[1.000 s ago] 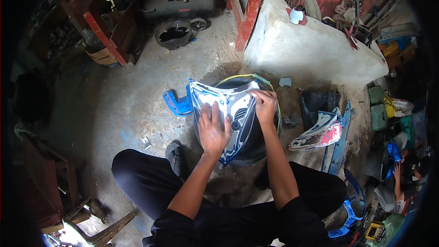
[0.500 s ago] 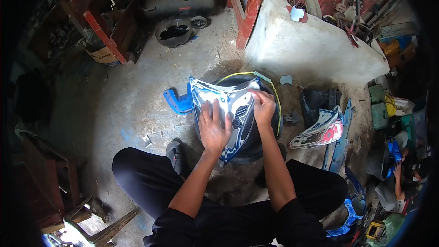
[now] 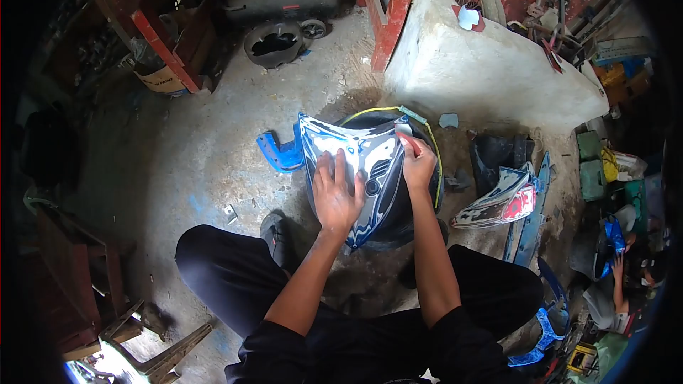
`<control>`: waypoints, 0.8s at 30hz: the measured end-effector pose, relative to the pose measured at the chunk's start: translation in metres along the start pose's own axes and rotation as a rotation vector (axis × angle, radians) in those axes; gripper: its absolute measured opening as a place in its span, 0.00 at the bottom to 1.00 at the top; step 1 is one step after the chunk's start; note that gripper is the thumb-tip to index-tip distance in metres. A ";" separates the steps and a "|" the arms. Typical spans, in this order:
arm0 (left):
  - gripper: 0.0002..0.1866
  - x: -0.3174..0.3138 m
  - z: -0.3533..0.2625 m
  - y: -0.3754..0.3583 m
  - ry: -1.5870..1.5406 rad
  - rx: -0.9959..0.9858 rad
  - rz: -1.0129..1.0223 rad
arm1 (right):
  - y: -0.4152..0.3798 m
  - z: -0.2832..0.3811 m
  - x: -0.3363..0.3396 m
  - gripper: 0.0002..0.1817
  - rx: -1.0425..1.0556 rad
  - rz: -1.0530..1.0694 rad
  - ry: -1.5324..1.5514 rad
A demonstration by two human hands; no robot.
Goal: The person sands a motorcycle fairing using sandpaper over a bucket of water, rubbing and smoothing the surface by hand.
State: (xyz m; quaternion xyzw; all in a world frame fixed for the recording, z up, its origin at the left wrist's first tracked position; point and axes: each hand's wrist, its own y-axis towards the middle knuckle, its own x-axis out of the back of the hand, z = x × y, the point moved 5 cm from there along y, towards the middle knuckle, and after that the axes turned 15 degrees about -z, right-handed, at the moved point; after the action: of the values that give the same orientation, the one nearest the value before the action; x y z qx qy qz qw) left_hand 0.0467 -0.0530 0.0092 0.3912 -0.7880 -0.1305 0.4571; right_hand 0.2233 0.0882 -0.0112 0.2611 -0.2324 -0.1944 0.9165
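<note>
A motorcycle fairing panel [image 3: 366, 149], patchy in blue, white and grey, lies across a round black base [image 3: 409, 220] between my knees. My left hand [image 3: 337, 195] rests flat on its left half, fingers spread. At the panel's upper right corner, my right hand [image 3: 418, 163] pinches a small reddish piece of sandpaper [image 3: 408, 143] against the surface. The fingers partly cover that piece. A round hole and a slotted vent show between the two hands. A yellow strip [image 3: 436, 149] curves along the base's rim.
A blue plastic part [image 3: 279, 155] lies left of the base. Right are a tail panel with red light [image 3: 498, 203] and long blue strips [image 3: 530, 217]. A white slab wall [image 3: 484, 75] stands ahead. Another person's hand [image 3: 617, 267] touches a blue part far right.
My right hand has turned slightly at the panel's upper right corner, showing more of the sandpaper. My left hand stays flat on the panel. The view has shifted a little.
</note>
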 end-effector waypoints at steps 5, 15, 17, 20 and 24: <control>0.32 -0.001 -0.001 0.001 -0.001 0.002 0.001 | -0.001 -0.015 0.002 0.08 -0.124 0.045 -0.017; 0.33 -0.003 0.002 -0.002 -0.022 0.039 0.020 | 0.002 -0.029 0.000 0.10 -0.203 -0.002 0.040; 0.32 -0.002 0.002 -0.001 -0.013 0.021 0.010 | 0.004 -0.019 0.006 0.10 -0.144 0.091 -0.021; 0.32 -0.002 0.001 -0.001 -0.004 0.010 0.005 | 0.000 -0.025 0.006 0.11 -0.173 0.067 0.030; 0.32 -0.003 0.003 -0.001 -0.005 0.026 0.016 | -0.004 -0.025 0.000 0.12 -0.218 0.010 0.106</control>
State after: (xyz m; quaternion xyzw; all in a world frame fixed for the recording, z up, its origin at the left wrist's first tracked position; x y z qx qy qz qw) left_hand 0.0457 -0.0523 0.0056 0.3903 -0.7940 -0.1176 0.4510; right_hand 0.2360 0.0944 -0.0328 0.1685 -0.1623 -0.2001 0.9514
